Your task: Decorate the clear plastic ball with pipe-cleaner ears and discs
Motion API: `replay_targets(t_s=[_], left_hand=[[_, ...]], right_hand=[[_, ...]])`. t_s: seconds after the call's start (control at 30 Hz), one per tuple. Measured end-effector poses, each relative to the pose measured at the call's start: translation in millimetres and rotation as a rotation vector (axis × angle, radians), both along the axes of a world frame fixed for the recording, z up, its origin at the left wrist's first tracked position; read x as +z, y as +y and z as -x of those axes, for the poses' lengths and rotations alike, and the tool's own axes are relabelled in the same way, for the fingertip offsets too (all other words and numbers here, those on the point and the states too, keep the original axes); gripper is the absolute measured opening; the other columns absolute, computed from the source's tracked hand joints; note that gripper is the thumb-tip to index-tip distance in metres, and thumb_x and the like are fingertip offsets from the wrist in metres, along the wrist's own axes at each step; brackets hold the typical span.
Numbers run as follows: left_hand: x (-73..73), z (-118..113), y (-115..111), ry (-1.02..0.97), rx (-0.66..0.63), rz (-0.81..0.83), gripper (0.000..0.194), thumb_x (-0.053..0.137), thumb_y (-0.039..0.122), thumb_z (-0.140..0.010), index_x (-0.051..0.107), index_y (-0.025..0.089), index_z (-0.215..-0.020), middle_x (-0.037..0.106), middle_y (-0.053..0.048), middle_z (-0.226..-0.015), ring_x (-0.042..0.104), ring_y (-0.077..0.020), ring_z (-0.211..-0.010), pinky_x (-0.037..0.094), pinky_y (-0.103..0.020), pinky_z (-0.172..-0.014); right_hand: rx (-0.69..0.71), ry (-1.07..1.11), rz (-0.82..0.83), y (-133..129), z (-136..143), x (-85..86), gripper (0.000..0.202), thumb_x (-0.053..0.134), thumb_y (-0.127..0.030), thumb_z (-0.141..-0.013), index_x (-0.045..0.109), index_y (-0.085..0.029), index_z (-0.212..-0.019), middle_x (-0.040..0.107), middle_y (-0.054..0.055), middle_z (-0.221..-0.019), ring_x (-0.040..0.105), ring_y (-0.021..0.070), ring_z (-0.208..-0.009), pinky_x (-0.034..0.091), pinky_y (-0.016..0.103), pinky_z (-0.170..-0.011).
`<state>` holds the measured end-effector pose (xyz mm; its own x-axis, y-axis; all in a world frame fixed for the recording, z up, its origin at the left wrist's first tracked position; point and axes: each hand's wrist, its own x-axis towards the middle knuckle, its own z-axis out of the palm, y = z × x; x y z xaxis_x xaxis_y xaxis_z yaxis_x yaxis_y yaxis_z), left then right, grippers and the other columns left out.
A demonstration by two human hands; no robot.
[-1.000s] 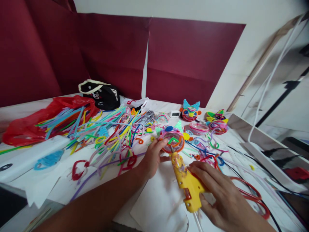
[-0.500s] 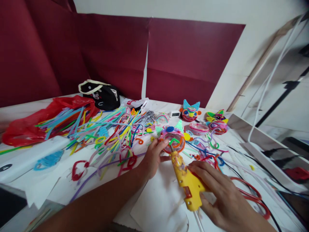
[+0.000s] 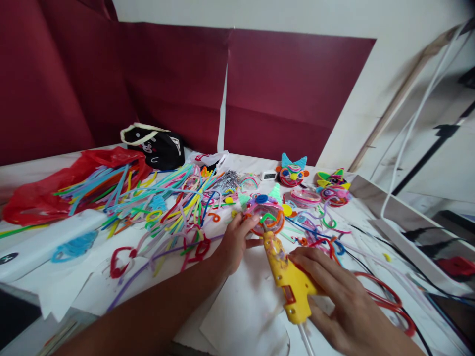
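My left hand (image 3: pixel 234 241) grips the near left side of a round pipe-cleaner craft (image 3: pixel 275 227) with an orange rim, a green bent piece inside, blue and yellow discs and pale green points. In my right hand (image 3: pixel 336 291) is a yellow hot glue gun (image 3: pixel 289 277), fingers wrapped round its handle. The gun's nozzle points at the inside of the craft, beside the green bent piece; whether it touches cannot be made out. A clear glue stick (image 3: pixel 306 340) sticks out of the gun's back end. White paper (image 3: pixel 241 306) lies beneath.
A large heap of coloured pipe cleaners (image 3: pixel 178 198) spreads on the left, by a red plastic bag (image 3: pixel 35 195). Behind stand two decorated figures, one with blue points (image 3: pixel 293 170), one yellow and pink (image 3: pixel 334 187). Red-handled scissors (image 3: pixel 389 301) and black cables lie at right.
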<state>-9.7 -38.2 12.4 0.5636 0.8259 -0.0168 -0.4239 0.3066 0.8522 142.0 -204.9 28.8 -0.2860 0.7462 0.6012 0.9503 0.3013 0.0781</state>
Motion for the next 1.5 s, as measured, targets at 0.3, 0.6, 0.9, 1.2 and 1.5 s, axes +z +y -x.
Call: replay_targets(t_s=[0.3,0.6,0.9,1.2,1.5], left_hand=[[-2.7,-0.2,0.8,-0.011,-0.01,-0.021,0.038,0.074,0.04,-0.074,0.06,0.02,-0.104,0.067,-0.005,-0.1,0.067,-0.0213,-0.089,0.058,-0.031,-0.066],[-1.9,-1.4,1.6,0.005,-0.006,-0.012,0.04,0.075,0.041,-0.072,0.059,0.019,-0.102,0.066,-0.006,-0.097,0.066,-0.0217,-0.089,0.058,-0.03,-0.064],[-0.6,-0.8,1.6,0.027,-0.004,-0.012,0.042,0.075,0.042,-0.071,0.059,0.019,-0.102,0.066,-0.006,-0.1,0.066,-0.0226,-0.093,0.057,-0.029,-0.064],[0.6,0.4,0.8,0.022,-0.014,-0.012,0.043,0.075,0.041,-0.072,0.059,0.02,-0.105,0.068,-0.006,-0.1,0.067,-0.0221,-0.091,0.058,-0.031,-0.067],[1.4,-0.5,0.8,0.033,-0.004,-0.01,0.041,0.076,0.042,-0.07,0.058,0.019,-0.099,0.066,-0.005,-0.095,0.066,-0.0217,-0.089,0.057,-0.03,-0.066]], right_hand=[[-0.002,-0.014,-0.01,-2.2,-0.3,-0.5,0.04,0.052,-0.025,-0.088,0.058,-0.015,-0.126,0.07,0.012,-0.121,0.068,0.0228,-0.112,0.062,0.031,-0.087],[-0.023,-0.084,-0.014,-5.8,-1.0,1.0,0.038,0.051,-0.029,-0.092,0.058,-0.014,-0.126,0.071,0.012,-0.119,0.071,0.0229,-0.106,0.062,0.031,-0.085],[0.014,-0.095,-0.037,-4.9,-2.7,4.1,0.036,0.045,-0.027,-0.095,0.059,-0.014,-0.125,0.072,0.011,-0.115,0.068,0.0194,-0.111,0.057,0.024,-0.092],[0.029,-0.09,-0.044,-6.0,-1.4,6.1,0.035,0.045,-0.025,-0.096,0.058,-0.014,-0.126,0.071,0.01,-0.117,0.066,0.0206,-0.114,0.056,0.024,-0.095],[0.01,-0.037,-0.009,-6.5,-1.2,5.1,0.037,0.045,-0.025,-0.096,0.054,-0.016,-0.13,0.068,0.01,-0.12,0.064,0.0201,-0.116,0.057,0.025,-0.093]])
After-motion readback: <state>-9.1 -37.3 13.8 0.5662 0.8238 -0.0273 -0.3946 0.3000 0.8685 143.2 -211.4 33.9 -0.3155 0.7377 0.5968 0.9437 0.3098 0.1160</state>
